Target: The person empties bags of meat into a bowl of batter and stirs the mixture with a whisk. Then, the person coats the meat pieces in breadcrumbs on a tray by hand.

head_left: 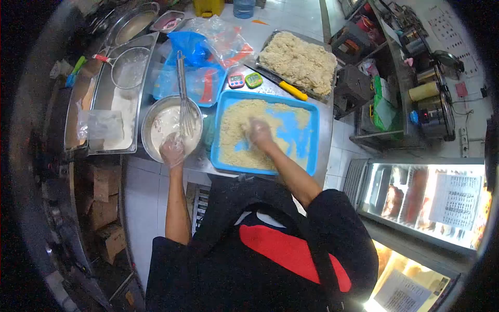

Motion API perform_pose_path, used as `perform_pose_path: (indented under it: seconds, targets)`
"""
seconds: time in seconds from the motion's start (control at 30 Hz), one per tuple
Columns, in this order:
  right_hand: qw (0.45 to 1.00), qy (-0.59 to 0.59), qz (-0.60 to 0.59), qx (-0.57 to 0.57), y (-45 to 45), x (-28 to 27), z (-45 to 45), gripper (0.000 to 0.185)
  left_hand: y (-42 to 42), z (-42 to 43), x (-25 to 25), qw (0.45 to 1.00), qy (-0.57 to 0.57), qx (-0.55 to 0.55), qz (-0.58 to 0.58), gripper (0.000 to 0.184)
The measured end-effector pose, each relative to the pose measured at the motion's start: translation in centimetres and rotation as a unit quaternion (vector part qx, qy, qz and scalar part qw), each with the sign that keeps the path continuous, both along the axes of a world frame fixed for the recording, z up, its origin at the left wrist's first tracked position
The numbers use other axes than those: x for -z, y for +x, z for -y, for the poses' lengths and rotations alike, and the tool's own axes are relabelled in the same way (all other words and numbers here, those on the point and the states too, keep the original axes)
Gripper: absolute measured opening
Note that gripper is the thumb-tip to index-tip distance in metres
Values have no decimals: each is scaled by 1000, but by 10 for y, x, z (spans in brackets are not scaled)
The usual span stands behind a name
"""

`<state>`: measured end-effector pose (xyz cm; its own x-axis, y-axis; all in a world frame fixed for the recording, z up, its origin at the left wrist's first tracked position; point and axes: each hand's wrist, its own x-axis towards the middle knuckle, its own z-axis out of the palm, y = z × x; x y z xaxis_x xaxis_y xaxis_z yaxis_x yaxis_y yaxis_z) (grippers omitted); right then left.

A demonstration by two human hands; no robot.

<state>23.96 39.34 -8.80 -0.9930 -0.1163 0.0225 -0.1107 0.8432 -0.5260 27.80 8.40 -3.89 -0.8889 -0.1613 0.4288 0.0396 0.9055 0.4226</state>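
- Worktable (326, 117), bare metal, its right edge above a white tiled floor (143, 200).
- Room, right: a laden counter (387, 49) and a lit display fridge (416, 197) with printed sheets.
- Room, left: cardboard boxes (106, 182), below table height.
- Blue tray (315, 138), near table edge; contains pale crumbs (234, 117), blue base partly exposed.
- Metal bowl (145, 127), left of the blue tray; contains whitish liquid (162, 112).
- Right hand (259, 132), clear-gloved, in the crumbs; blurred, contents of grip cannot be told.
- Left hand (172, 151), clear-gloved, over the bowl's near side; whether clenched on anything cannot be told.
- Whisk (184, 106), wires in the bowl, handle over the far rim; obstructs that side.
- Knife (292, 90), yellow-handled, beyond the blue tray.
- Timers, two: pink (236, 80), green (253, 80), left of the knife.
- Dark tray (331, 93), far right, heaped with crumb-coated pieces (299, 60).
- Strainer (130, 67), red-handled, over a metal bin (134, 145) of white powder.
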Motion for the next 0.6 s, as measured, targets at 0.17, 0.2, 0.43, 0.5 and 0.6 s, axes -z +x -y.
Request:
perform_pose_path:
  seconds: [0.17, 0.2, 0.43, 0.5, 0.6]
  targets:
    - [918, -368, 144, -26, -8, -3, -73, 27, 10, -6, -4, 996, 79, -26, 39, 23]
    - [905, -409, 114, 13, -1, -13, -76, 26, 9, -3, 0, 997, 62, -16, 31, 23]
    - [944, 264, -98, -171, 50, 36, -57, 37, 11, 1, 12, 999, -34, 7, 24, 26]
    - [954, 222, -77, -184, 32, 39, -58, 36, 8, 6, 13, 997, -63, 38, -14, 25]
    - [965, 154, -47, -206, 4, 40, -61, 35, 8, 9, 8, 990, -113, 72, -50, 24]
